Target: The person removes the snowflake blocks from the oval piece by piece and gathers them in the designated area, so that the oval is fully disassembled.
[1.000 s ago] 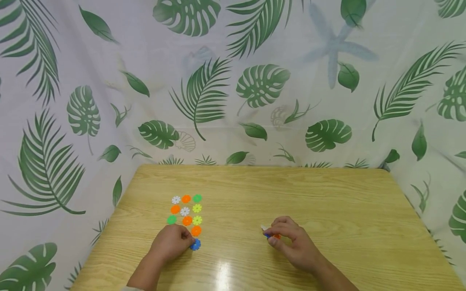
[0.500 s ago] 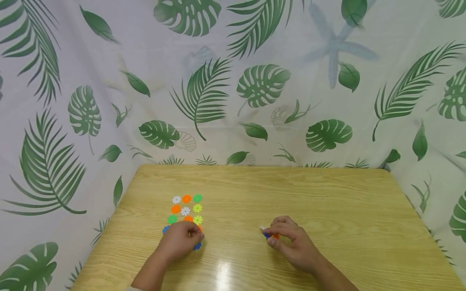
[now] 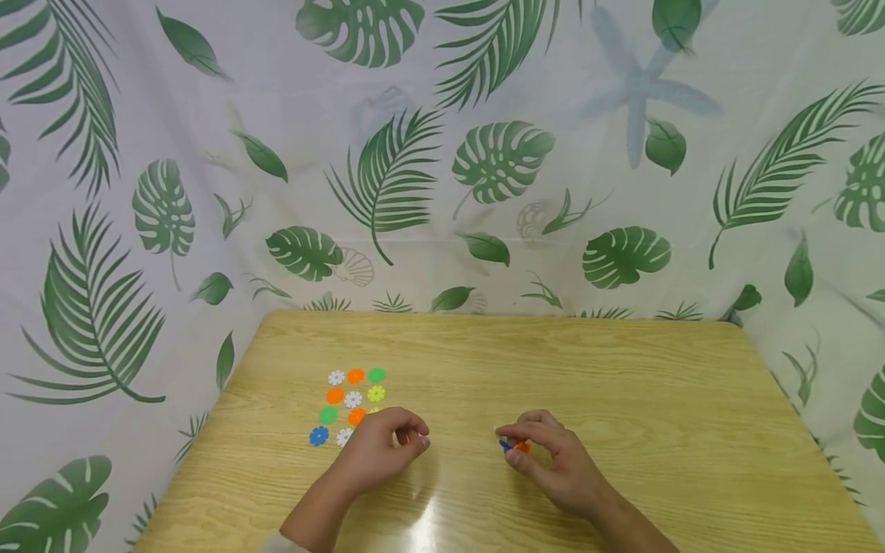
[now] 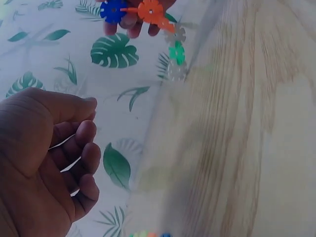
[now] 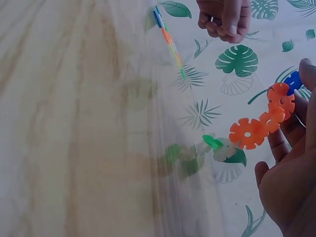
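My left hand (image 3: 387,449) hovers over the table, just right of the loose discs. In the left wrist view, its fingers are curled with thumb and index finger together, and no disc shows between them. My right hand (image 3: 556,465) holds a linked chain of notched plastic snowflake discs (image 5: 248,133), pinching it near the blue end disc (image 5: 295,83). Orange, whitish and green discs follow along the chain. From the head view the fingers cover most of it. Loose flat discs lie in rows at left, among them a blue disc (image 3: 319,436) and a white disc (image 3: 344,438).
The wood-grain table (image 3: 622,384) stands against a hanging white cloth (image 3: 415,292) with green leaf prints. Orange (image 3: 335,395), green (image 3: 376,375) and yellow (image 3: 376,393) discs also belong to the rows. My left hand hides the nearest discs from the head camera.
My left hand has moved right from beside the near blue disc toward the right hand, uncovering a blue and a white disc at the left. My right hand has stayed almost still.
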`<state>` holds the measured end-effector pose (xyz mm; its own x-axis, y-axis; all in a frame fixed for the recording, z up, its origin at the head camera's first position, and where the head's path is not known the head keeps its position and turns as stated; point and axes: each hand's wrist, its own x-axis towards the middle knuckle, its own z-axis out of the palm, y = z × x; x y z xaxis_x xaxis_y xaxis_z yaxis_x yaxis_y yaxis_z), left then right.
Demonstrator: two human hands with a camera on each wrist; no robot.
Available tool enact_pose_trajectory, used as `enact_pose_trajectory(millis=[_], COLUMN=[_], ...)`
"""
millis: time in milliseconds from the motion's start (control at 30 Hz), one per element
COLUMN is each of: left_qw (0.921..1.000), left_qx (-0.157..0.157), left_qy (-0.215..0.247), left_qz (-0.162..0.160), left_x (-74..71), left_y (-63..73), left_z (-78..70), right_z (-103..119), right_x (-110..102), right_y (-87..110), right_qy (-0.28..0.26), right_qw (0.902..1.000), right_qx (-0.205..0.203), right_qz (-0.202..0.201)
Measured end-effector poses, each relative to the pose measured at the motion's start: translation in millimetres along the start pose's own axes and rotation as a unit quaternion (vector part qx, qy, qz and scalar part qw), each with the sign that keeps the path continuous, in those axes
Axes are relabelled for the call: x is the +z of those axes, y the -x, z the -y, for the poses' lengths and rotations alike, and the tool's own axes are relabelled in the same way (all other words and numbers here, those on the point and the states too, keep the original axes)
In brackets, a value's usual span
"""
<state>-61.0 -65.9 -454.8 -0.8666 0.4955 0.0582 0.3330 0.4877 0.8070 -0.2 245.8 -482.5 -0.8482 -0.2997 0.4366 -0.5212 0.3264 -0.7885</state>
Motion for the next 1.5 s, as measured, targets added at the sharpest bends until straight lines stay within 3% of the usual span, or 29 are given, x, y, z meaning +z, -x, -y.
enact_pose_trajectory(millis=[200, 467, 800, 1100, 1500], left_qw=[0.9981, 0.9905, 0.9847, 0.9825, 0.9776], left_qx=[0.058, 0.131, 0.169, 0.186, 0.21], left_qy=[0.012, 0.015, 0.025, 0.003, 0.017], left_qz=[0.017, 0.04, 0.036, 0.013, 0.009], left_x=[13.3, 31.9, 40.5, 43.3, 47.0], left_y=[-9.9, -18.7, -22.3, -23.6, -24.8], left_z=[-17.4, -30.8, -34.3, -34.6, -37.1], right_z=[0.2, 0.1, 3.3, 3.8, 3.2], right_x=[1.1, 4.8, 9.4, 13.7, 16.8], right_y=[-0.6, -3.0, -7.0, -7.6, -6.5], right_qy=[-0.002, 0.003, 0.004, 0.014, 0.018], right_qw=[0.9998, 0.9999, 1.0, 0.9998, 0.9995], right_qx=[0.021, 0.012, 0.009, 0.003, -0.022], right_qz=[0.007, 0.011, -0.001, -0.009, -0.012])
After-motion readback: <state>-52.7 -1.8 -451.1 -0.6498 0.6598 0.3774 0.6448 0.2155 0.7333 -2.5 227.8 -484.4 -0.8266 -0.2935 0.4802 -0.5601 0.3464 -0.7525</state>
